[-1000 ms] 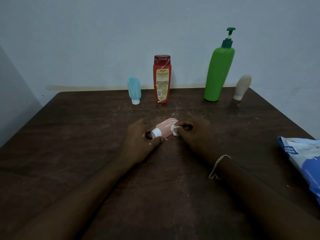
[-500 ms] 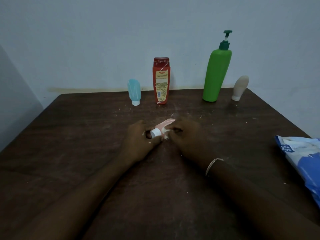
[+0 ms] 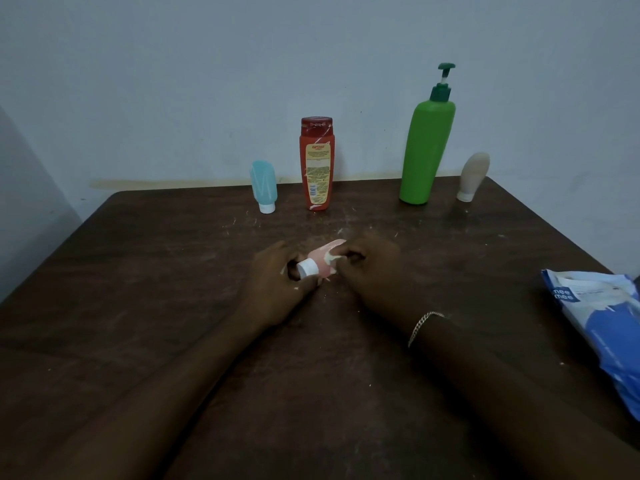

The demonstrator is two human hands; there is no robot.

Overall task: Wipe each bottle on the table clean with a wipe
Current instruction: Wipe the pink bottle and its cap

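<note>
A small pink squeeze bottle [image 3: 323, 258] with a white cap lies on its side at the middle of the dark wooden table [image 3: 173, 289]. My left hand [image 3: 277, 284] grips its cap end. My right hand [image 3: 372, 268] pinches a small crumpled white wipe [image 3: 331, 260] against the bottle's body. Along the back edge stand a blue tube [image 3: 264, 186], a red bottle [image 3: 316, 163], a tall green pump bottle [image 3: 427, 147] and a beige tube [image 3: 473, 176].
A blue and white wipe packet [image 3: 599, 327] lies at the table's right edge. White crumbs and smears are scattered around the pink bottle. A pale wall rises just behind the back row.
My right hand slid with the wipe along the pink bottle toward the cap, then stayed there. The left hand kept its hold. The camera tilted slightly.
</note>
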